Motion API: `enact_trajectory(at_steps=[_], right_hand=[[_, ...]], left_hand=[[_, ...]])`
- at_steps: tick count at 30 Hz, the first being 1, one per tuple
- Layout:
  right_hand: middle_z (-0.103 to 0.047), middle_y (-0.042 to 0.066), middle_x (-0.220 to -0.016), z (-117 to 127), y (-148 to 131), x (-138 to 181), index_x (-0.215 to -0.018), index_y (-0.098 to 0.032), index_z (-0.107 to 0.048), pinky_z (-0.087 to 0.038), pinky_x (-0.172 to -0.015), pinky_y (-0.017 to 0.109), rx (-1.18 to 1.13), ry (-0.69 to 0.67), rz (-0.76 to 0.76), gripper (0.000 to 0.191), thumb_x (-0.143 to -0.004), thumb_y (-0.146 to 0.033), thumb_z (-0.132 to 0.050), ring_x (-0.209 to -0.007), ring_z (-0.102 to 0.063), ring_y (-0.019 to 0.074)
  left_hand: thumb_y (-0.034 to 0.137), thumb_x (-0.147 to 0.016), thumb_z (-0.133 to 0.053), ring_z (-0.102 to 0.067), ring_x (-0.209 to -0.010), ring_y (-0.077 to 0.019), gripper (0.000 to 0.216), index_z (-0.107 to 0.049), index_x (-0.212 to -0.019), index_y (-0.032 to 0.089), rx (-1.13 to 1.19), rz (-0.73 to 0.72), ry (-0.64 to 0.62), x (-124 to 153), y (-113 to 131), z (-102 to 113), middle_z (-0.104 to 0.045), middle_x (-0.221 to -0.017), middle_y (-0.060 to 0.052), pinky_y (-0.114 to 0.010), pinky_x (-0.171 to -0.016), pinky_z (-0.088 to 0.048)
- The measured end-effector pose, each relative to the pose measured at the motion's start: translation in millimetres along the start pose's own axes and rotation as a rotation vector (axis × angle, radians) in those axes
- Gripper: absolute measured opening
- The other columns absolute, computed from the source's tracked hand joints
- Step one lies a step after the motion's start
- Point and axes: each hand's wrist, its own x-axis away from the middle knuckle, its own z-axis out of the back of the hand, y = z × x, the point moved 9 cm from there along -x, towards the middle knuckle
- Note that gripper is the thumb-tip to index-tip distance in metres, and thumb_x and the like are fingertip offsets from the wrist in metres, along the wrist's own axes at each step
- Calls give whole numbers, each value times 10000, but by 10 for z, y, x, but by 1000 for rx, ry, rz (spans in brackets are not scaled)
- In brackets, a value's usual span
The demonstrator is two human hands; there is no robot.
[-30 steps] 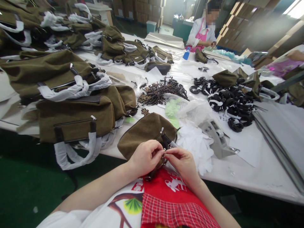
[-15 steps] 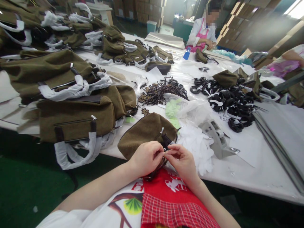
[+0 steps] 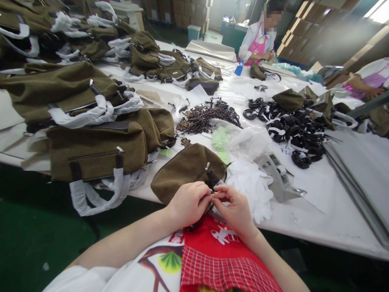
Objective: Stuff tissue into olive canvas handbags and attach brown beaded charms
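Observation:
An olive-brown corduroy handbag (image 3: 185, 170) lies at the table's front edge, its near end hanging toward my red apron. My left hand (image 3: 190, 202) is closed in a pinch at the bag's dark strap end. Against it, my right hand (image 3: 232, 207) also pinches, thumb and forefinger meeting the left fingertips. What sits between the fingertips is too small to name. A dark leather handle tab (image 3: 213, 178) with a silver zip pull shows just above the hands. The lower part of the bag is hidden behind my hands.
Finished-looking olive bags (image 3: 100, 150) with white-wrapped handles fill the left. Beyond my hands lie braided chain straps (image 3: 209, 115), green slips (image 3: 221, 140), white tissue pieces (image 3: 251, 190) and a tape dispenser (image 3: 281, 178). Coiled black straps (image 3: 298, 125) are piled right. Two other people work across the table.
My hands and the handbag stay almost in place. At the far right, a co-worker's arm and hand have come lower and further into view.

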Motion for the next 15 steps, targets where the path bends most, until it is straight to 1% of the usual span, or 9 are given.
enact_trajectory(at_steps=[5, 9, 10, 12, 13, 14, 15], right_hand=[[-766, 15, -798, -64, 13, -6, -992, -249, -649, -592, -682, 326, 29, -75, 1, 223, -781, -183, -680, -730, -736, 215], [-760, 18, -783, -88, 1, -25, -952, -237, -659, -599, -686, 323, 28, -118, -7, 179, -783, -178, -669, -713, -732, 204], [-759, 21, -784, -65, -3, -41, -966, -231, -655, -601, -688, 321, 13, -118, -13, 185, -786, -191, -673, -715, -731, 200], [-757, 35, -836, 35, -19, -90, -1010, -214, -650, -608, -702, 321, -20, -97, -9, 239, -776, -228, -697, -754, -730, 199], [-755, 46, -887, 111, -28, -119, -1029, -205, -652, -610, -717, 323, -26, -76, 1, 270, -768, -247, -710, -787, -727, 200], [-748, 57, -936, 206, -34, -148, -1039, -199, -659, -610, -729, 324, -23, -45, 16, 290, -764, -266, -719, -813, -722, 201], [-741, 65, -972, 314, -33, -175, -1036, -195, -671, -610, -735, 323, -10, -5, 30, 288, -767, -286, -721, -830, -716, 200]], left_hand=[[213, -929, -495, -584, -727, -161, 210, -590, -746, 170, -5, -9, -13, 8, 7, -31, -618, -765, -35, -275, -655, -424], [221, -939, -471, -592, -732, -161, 229, -592, -749, 178, 18, -3, -41, -11, -8, -59, -619, -771, -34, -277, -672, -447], [226, -939, -467, -599, -760, -163, 212, -597, -778, 180, 26, 5, -34, -17, -12, -52, -627, -807, -40, -279, -699, -462], [294, -902, -542, -611, -910, -190, 144, -608, -951, 175, 28, 32, 4, -22, -18, -20, -636, -997, -76, -304, -813, -491], [355, -848, -617, -596, -1010, -219, 291, -589, -1065, 162, 10, 44, 11, -20, -15, -19, -613, -1117, -105, -332, -889, -487], [412, -769, -695, -566, -1098, -257, 490, -557, -1157, 146, -25, 54, -4, -15, -8, -40, -574, -1214, -135, -370, -958, -470], [443, -691, -750, -536, -1155, -297, 642, -536, -1211, 133, -72, 65, -43, -8, -5, -83, -546, -1268, -156, -411, -1005, -448]])
